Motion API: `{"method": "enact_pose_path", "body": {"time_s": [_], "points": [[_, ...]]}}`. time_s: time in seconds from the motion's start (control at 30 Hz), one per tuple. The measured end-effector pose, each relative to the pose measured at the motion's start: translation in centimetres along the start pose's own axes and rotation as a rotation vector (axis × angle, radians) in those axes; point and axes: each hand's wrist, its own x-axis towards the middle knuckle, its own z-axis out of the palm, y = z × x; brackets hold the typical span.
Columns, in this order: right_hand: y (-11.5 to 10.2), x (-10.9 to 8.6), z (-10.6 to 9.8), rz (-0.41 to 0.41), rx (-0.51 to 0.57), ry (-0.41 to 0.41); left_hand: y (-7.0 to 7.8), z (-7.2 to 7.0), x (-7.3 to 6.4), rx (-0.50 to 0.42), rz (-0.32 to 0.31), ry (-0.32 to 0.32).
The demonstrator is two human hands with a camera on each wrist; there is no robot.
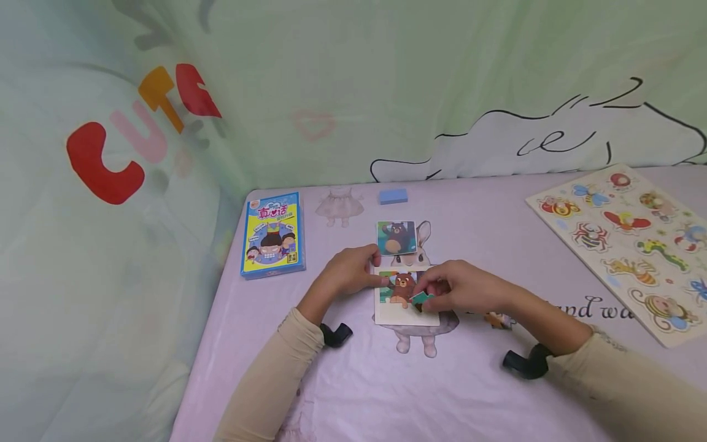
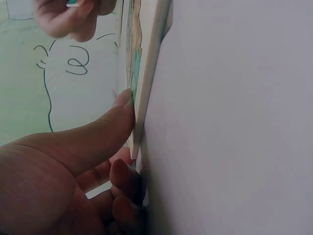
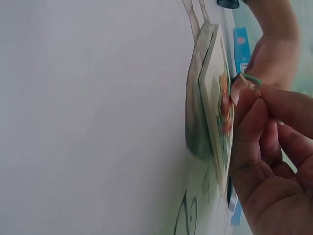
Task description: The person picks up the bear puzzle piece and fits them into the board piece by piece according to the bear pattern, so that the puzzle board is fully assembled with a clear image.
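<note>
A bear jigsaw puzzle board (image 1: 409, 314) lies on the table, its upper part filled with bear pieces and its lower strip bare. My left hand (image 1: 350, 270) holds the board's left edge; in the left wrist view the thumb (image 2: 105, 129) rests on its face and the fingers curl at the edge. My right hand (image 1: 469, 287) pinches a green-edged puzzle piece (image 1: 422, 298) between thumb and fingers, just above the board's right side. In the right wrist view, that piece is seen nearly edge-on. Behind the board lies a bear picture card (image 1: 396, 238).
A blue-and-yellow card box (image 1: 273, 236) lies at left and a small blue block (image 1: 393, 196) at the back. Loose puzzle pieces (image 1: 499, 320) lie under the right forearm, partly hidden. A wooden insect puzzle board (image 1: 624, 252) occupies the right side. Curtains (image 1: 386, 92) hang behind.
</note>
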Motion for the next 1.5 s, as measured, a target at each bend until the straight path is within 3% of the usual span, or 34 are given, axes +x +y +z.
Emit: {"method": "enact_pose_path", "body": {"time_s": [0.7, 0.93, 1.5], "points": [[-1.5, 2.5, 1.7, 0.025, 0.099, 0.123, 0.1, -0.1, 0.0, 0.017, 0.002, -0.003], [-1.8, 2.8, 2.2, 0.012, 0.127, 0.115, 0.1, -0.1, 0.0, 0.033, 0.016, 0.004], [-1.9, 3.9, 3.5, 0.043, 0.018, 0.149, 0.1, -0.1, 0.1, 0.047, 0.011, 0.002]]}}
